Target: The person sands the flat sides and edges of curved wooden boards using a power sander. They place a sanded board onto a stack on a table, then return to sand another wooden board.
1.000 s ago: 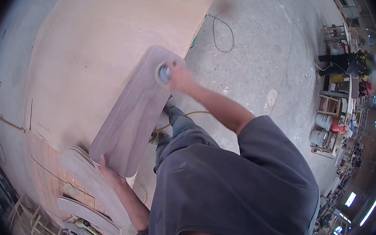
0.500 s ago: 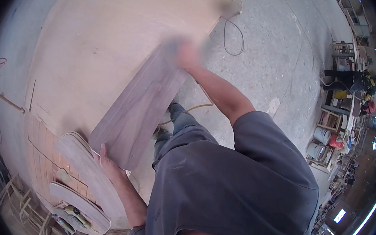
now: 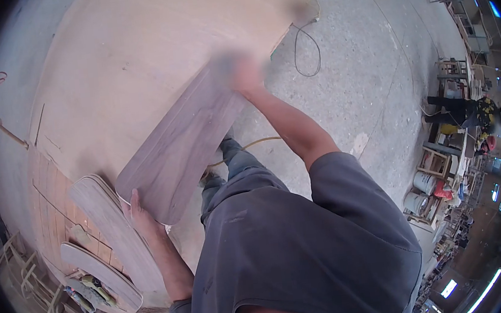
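Note:
A long wooden board (image 3: 180,145) with rounded corners lies slantwise in front of me, over the edge of the big pale sheet-topped table (image 3: 149,39). My left hand (image 3: 138,214) grips its near end, the thumb along the edge and the other fingers mostly hidden beneath. At the far end, my right hand (image 3: 247,74) rests on or over the board. That area is blurred, with a dark patch beside the hand, so its fingers and anything under them cannot be made out.
Rounded boards (image 3: 112,221) are stacked left of my left hand, with a shorter one (image 3: 101,270) and power tools (image 3: 95,292) beyond. A cable loop (image 3: 307,51) lies right of the table, a yellow hose (image 3: 258,141) near my legs. Another person (image 3: 463,113) stands far right, near buckets (image 3: 420,191).
The view has shifted slightly, moving most things a little to the left in the picture. Both hands stay at the same ends of the board.

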Motion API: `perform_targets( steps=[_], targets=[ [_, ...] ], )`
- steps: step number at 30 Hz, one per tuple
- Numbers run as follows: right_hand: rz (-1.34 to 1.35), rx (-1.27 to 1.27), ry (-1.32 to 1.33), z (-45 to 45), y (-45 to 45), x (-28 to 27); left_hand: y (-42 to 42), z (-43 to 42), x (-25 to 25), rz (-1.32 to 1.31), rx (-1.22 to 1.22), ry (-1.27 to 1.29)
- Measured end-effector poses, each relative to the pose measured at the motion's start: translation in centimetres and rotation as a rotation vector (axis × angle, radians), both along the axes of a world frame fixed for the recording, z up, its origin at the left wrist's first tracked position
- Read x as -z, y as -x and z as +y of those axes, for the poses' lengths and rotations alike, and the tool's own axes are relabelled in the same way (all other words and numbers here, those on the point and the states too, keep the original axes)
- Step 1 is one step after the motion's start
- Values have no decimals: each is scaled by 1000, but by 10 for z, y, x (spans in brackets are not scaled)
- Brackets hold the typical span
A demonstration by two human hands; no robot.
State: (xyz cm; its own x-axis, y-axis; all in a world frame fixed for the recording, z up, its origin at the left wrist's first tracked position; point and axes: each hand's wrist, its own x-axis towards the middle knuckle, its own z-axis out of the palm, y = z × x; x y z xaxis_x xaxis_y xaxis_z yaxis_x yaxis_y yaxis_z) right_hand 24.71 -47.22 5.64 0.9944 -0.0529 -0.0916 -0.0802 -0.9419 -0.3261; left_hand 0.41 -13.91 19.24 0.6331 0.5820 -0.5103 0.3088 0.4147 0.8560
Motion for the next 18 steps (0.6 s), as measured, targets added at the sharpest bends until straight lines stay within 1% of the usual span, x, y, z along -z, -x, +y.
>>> perform_targets(
  steps=[3, 6, 9, 11, 15, 18],
  targets=[
    [32, 37, -10, 2, -1, -6, 0, 0, 0, -29, 32, 4],
    [-32, -38, 8, -6, 7, -9, 3, 1, 4, -21, 49, 4],
    [-17, 43, 44, -15, -5, -12, 3, -3, 2, 9, 36, -46],
    [-13, 33, 25, -9, -2, -3, 1, -2, 1, 1, 37, -32],
    [46, -53, 14, 7, 8, -22, -1, -4, -1, 38, 27, -22],
    [28, 4, -8, 7, -4, -15, 1, -6, 1, 26, 15, -81]
  ],
)
